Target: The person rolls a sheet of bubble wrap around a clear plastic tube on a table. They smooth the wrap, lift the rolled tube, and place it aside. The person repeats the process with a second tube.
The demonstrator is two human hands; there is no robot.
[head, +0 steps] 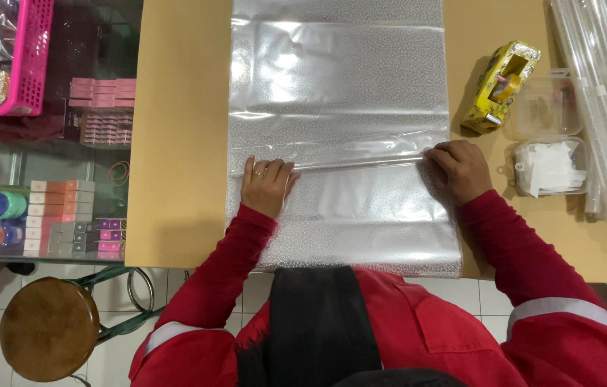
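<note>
My red sleeves reach out over the near end of a big shiny clear plastic sheet (339, 107). The sheet lies flat on the brown tabletop (181, 143) and runs away from me down its middle.

My left hand (266, 185) rests on the sheet, near its left edge. Its fingers are a little spread and lie flat, with the tips at a long fold (350, 164) that runs across the sheet. There is a ring on one finger.

My right hand (461, 170) is at the right edge of the sheet. Its fingers are curled and pressed close together, pinching the end of that same fold.

Just right of the sheet, beside my right hand, sits a small clear box with white paper bits (552, 166) in it. Past it is another clear box (547, 106). Next to that is a yellow tape holder (502, 86). Farther right of the sheet lie long clear rolls (604, 93).

Left of the sheet, off the tabletop, is a round brown stool (49, 328), and far up there is a pink basket (30, 57).
</note>
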